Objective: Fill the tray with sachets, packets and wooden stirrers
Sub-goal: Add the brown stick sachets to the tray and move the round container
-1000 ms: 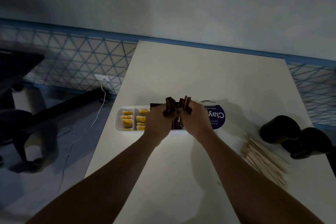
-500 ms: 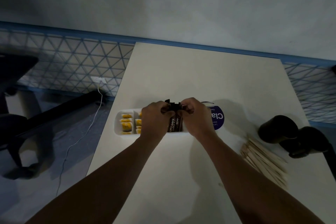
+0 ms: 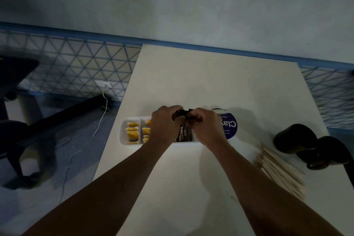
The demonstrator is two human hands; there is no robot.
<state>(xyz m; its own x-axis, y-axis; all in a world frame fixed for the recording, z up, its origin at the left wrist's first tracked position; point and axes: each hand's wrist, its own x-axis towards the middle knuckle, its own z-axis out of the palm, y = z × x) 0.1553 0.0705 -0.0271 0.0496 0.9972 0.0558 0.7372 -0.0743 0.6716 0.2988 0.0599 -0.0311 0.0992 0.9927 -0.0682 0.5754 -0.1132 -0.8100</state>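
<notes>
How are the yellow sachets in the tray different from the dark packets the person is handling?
The yellow sachets are pale with yellow print and fill the tray's two left compartments, untouched. The dark packets are brown, long and narrow, marked CITY CAFE, and sit in a compartment further right, their far ends gripped by the left hand and right hand. Both lie in the same white tray.

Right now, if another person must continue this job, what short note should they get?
Left hand and right hand: both over the tray, pinching dark sachets in its middle section.
Done: yellow packets fill the two left sections.
Left: seat the dark sachets, then move the stirrers, lying loose on the table to the right, into the tray. The tray's right end is hidden by the right hand.
</notes>
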